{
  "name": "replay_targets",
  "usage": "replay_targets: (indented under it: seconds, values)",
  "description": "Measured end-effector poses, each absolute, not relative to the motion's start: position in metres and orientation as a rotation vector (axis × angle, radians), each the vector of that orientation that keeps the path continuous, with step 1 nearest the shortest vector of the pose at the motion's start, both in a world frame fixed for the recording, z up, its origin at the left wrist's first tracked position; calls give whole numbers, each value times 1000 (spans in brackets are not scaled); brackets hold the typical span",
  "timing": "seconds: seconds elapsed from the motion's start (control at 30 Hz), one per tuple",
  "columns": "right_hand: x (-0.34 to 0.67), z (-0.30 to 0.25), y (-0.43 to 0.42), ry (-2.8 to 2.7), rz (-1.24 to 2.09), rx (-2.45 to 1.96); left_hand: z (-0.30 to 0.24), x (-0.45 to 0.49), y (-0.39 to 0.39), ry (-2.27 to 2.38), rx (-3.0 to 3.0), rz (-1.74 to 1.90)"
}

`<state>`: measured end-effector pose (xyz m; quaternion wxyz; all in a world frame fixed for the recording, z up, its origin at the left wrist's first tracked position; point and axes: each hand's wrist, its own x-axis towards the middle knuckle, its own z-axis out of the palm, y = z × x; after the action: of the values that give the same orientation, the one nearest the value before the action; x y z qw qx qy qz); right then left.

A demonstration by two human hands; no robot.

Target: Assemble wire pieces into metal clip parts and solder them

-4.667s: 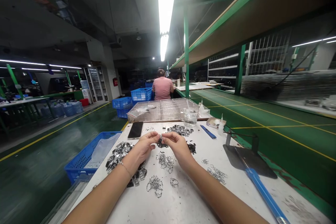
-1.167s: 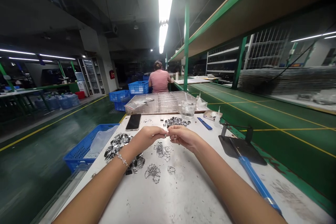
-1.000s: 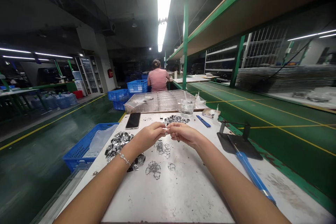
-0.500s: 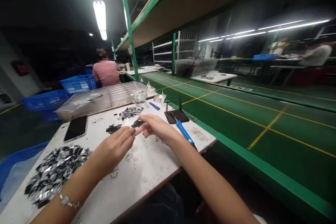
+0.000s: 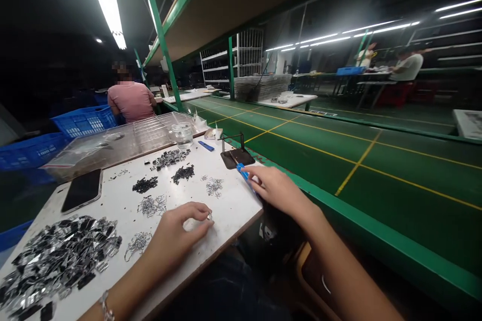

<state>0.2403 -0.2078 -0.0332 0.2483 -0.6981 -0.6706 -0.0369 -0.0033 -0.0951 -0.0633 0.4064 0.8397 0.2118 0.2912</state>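
Observation:
My left hand (image 5: pixel 179 228) is above the front of the white table, thumb and fingertips pinched on a small shiny metal piece (image 5: pixel 210 215). At the table's right edge, my right hand (image 5: pixel 276 185) has its fingers closed about the blue handle of a soldering iron (image 5: pixel 241 166). The iron's tip end lies on a black metal stand (image 5: pixel 232 158). Near my left hand are piles of thin wire clips (image 5: pixel 148 205) and bent metal wire pieces (image 5: pixel 138 243). Another small wire pile (image 5: pixel 214 187) lies between my hands.
A large heap of shiny black-and-silver pieces (image 5: pixel 71 251) covers the left front. Behind are small black parts (image 5: pixel 145 184), a phone (image 5: pixel 83 190), a glass jar (image 5: pixel 183 135) and a blue tool (image 5: pixel 206 146). A green conveyor (image 5: pixel 301 145) borders the right side. A person in pink (image 5: pixel 131 100) sits ahead.
My hands have come apart. The right one has moved right and down onto the soldering iron; the left has moved lower, holding the small piece. The view has turned right.

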Motion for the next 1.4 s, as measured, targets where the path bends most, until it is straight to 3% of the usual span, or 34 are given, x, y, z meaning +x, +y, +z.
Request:
replay_targets:
  seconds: [0.1, 0.27, 0.53, 0.63, 0.77, 0.97, 1.4]
  values:
    - [266, -41, -194, -1938, -178, -1935, -66, -4, -82, 721, 1648, 550]
    - [279, -50, -177, -2043, -227, -1800, -58, -10, -74, 566, 1265, 536]
    - [256, -81, -205, -1450, -439, -1482, -56, -11, -70, 439, 1201, 598]
    - [226, -87, -215, -1254, -296, -1278, -59, -12, -65, 425, 1226, 626]
    - [189, -86, -213, -881, 171, -717, -59, -12, -61, 452, 1238, 647]
    - [169, -96, -203, -728, 496, -608, -58, -10, -60, 504, 1257, 628]
    - [167, -103, -202, -761, 584, -603, -60, -11, -56, 545, 1227, 642]
